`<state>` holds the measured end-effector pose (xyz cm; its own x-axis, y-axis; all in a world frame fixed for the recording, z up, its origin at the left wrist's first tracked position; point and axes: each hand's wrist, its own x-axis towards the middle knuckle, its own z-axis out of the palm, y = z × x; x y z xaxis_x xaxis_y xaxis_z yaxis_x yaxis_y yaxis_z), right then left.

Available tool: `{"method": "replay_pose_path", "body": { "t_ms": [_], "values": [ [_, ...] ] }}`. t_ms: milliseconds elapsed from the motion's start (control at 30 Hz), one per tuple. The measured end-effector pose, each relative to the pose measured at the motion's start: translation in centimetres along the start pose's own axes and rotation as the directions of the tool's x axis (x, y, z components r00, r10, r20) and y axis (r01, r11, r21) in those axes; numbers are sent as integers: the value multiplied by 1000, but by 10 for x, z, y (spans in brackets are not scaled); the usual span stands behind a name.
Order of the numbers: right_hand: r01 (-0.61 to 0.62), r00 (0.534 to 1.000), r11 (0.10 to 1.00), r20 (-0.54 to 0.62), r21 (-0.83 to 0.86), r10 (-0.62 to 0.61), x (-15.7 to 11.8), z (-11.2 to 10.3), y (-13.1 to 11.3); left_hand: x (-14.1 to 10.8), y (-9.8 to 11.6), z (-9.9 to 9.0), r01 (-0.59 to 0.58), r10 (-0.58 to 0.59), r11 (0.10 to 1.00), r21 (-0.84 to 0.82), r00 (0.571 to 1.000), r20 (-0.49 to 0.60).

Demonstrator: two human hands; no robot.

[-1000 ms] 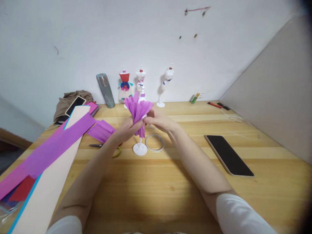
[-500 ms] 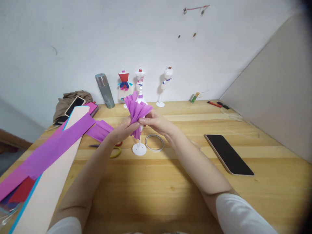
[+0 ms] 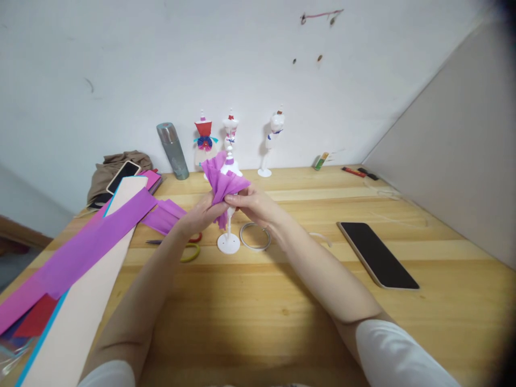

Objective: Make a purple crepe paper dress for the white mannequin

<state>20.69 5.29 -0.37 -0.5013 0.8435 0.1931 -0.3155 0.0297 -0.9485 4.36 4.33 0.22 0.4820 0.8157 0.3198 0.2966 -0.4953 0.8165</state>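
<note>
Gathered purple crepe paper (image 3: 226,186) fans out in folds across the front of a small white mannequin (image 3: 230,167) on a round-based stand. From the left, my left hand (image 3: 204,210) pinches the lower part of the paper. My right hand (image 3: 253,203) closes on its right side, thumb in front at the waist; the other fingertips are hidden behind the mannequin. Just right of the stand's base lies a pale ring (image 3: 255,248), and left of it scissors (image 3: 192,257) with yellow and red handles are partly covered by my left forearm.
Purple paper strips (image 3: 97,239) and a long cream board (image 3: 94,301) cover the left side. Three small mannequins (image 3: 204,131) stand by the wall near a metal flask (image 3: 173,151). A large phone (image 3: 377,255) lies at right; a smaller phone (image 3: 124,177) rests on brown cloth (image 3: 104,171).
The mannequin's base has shifted slightly back and left. The purple paper has tilted away, showing more of the white torso. Both hands keep their hold.
</note>
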Motion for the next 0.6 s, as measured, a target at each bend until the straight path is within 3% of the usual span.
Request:
{"method": "replay_pose_path", "body": {
  "t_ms": [100, 167, 333, 600],
  "values": [
    [7, 1000, 1000, -1, -2, -7, 1, -1, 2, -1, 1, 0, 95, -95, 995, -6, 995, 31],
    [18, 1000, 1000, -3, -4, -19, 2, -1, 4, -1, 0, 1, 120, -120, 993, -5, 993, -19],
    [29, 999, 999, 27, 29, -30, 3, 1, 6, -1, -2, 1, 96, -96, 995, -8, 995, -32],
    [77, 996, 994, -58, 79, -73, 7, 8, 13, 0, -1, 7, 89, -89, 996, 12, 995, -39]
  ]
}}
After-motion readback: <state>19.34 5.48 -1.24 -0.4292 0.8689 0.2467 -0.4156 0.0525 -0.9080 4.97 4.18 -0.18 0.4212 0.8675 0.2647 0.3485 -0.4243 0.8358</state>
